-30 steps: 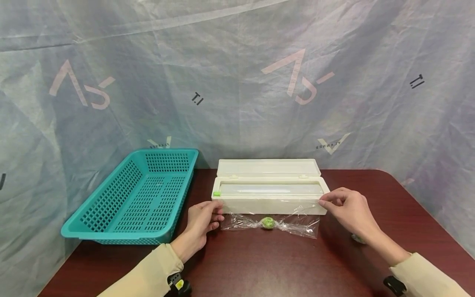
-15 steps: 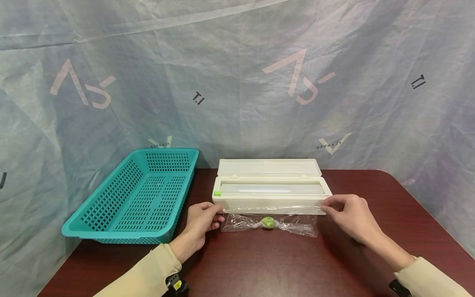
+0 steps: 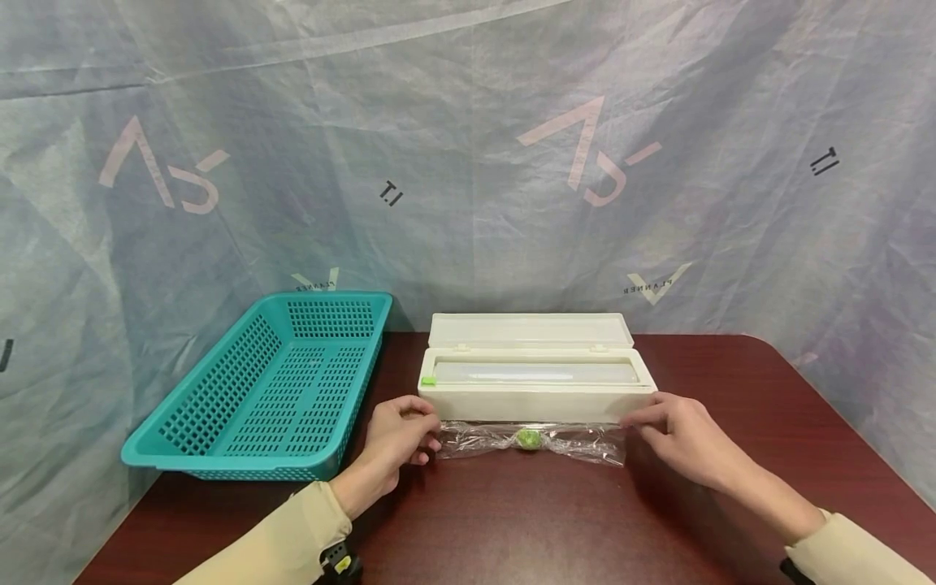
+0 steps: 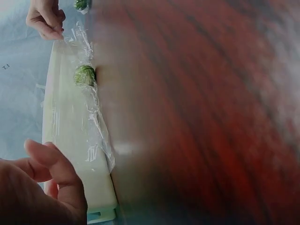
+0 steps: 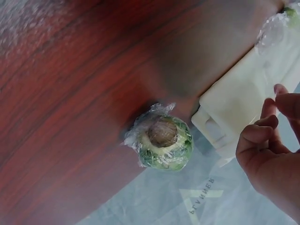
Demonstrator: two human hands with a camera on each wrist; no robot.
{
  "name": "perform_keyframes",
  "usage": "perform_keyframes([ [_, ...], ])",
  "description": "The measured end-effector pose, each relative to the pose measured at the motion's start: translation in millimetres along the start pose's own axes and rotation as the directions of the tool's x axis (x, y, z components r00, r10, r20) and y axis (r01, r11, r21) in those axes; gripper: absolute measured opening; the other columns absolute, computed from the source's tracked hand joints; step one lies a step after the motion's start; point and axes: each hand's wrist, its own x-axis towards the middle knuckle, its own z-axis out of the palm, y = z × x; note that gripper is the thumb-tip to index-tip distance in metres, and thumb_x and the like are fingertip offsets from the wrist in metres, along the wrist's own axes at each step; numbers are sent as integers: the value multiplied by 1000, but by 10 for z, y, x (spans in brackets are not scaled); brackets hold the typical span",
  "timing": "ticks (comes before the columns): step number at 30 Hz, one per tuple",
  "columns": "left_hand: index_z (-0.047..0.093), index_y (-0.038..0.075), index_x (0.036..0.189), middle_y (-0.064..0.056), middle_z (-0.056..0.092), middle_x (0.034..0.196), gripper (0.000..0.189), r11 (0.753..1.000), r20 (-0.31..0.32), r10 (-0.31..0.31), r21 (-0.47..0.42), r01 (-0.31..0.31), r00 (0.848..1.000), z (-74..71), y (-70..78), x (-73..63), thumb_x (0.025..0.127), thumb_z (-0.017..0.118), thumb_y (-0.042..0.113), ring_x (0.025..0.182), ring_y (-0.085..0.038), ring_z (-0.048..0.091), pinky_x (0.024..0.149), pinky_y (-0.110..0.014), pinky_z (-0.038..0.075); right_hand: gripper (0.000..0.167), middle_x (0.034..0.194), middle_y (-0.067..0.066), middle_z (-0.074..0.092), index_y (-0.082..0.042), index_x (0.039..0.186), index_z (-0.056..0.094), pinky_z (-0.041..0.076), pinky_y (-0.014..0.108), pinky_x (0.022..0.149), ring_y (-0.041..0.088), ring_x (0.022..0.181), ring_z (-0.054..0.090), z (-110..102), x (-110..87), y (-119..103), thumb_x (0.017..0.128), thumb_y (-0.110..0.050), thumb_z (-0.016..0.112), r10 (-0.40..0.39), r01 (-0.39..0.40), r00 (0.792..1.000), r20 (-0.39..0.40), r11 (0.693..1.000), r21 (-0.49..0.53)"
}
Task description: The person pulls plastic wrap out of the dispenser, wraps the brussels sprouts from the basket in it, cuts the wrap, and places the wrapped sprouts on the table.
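Observation:
A Brussels sprout lies within a twisted strip of clear cling film in front of a white film dispenser. The dispenser's lid stands raised, and a roll shows inside. My left hand pinches the film's left side by the dispenser's front left corner; the exact contact at its fingertips is hard to see. At the right end, my right hand pinches the film between thumb and fingers. In the right wrist view, another film-wrapped Brussels sprout rests on the table, its brown stem end showing.
A teal perforated basket stands at the left of the dark red-brown table. Behind the table hangs a grey printed cloth. A green tab sits at the dispenser's left end.
Both hands have come down along the dispenser's front, the right one most, and the film's stretched edge has lowered toward the sprout. The second sprout has become hidden behind the right forearm.

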Motion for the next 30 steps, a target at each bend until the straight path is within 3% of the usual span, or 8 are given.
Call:
perform_keyframes([
  [5,74,-4,102,-15,69,86,13,996,45,-21,87,17,999,-5,-21,-11,91,67,-1,57,-13,63,46,-24,50,31,95,-10,71,-19,88,82,49,29,69,4,82,59,42,11,-37,83,9,70,66,-66,996,65,998,-8],
  [13,76,-3,103,-13,68,87,14,981,99,-71,188,51,993,-28,-47,-15,96,66,2,59,-12,60,48,-25,51,19,89,-12,68,-18,88,83,48,27,64,1,70,53,116,1,-67,84,-1,75,146,-146,975,166,989,-17],
  [19,76,-1,116,-11,65,84,23,943,100,-24,332,-11,995,-78,-1,-40,99,68,12,64,-16,58,51,-26,48,12,88,-16,70,-18,87,83,52,29,67,1,78,61,149,-11,-24,87,-6,84,84,-77,984,154,996,-52],
  [23,72,3,127,-5,63,84,34,870,117,92,474,-137,989,-120,69,-81,96,74,16,64,-18,56,54,-30,44,13,90,-17,70,-21,90,84,53,30,68,1,80,62,134,-7,-32,86,-8,85,74,-64,985,154,995,-71],
  [25,73,5,124,-2,62,81,31,814,148,186,530,-236,971,-125,111,-116,94,77,15,64,-16,55,57,-32,44,14,93,-16,69,-24,90,85,53,32,71,3,83,63,107,-2,-61,86,-11,86,81,-67,986,146,993,-97],
  [27,76,6,116,2,62,80,24,743,191,292,572,-348,937,-110,152,-168,93,79,13,65,-13,54,61,-32,46,15,95,-15,68,-26,90,85,54,36,74,8,87,63,73,10,-112,84,-13,87,75,-59,990,118,989,-135],
  [30,80,6,107,3,68,86,15,644,294,418,572,-509,859,-15,197,-244,92,79,9,72,-11,58,69,-32,51,18,97,-11,68,-24,92,85,54,42,77,15,90,64,43,70,-231,80,-12,91,21,-10,998,55,982,-187],
])
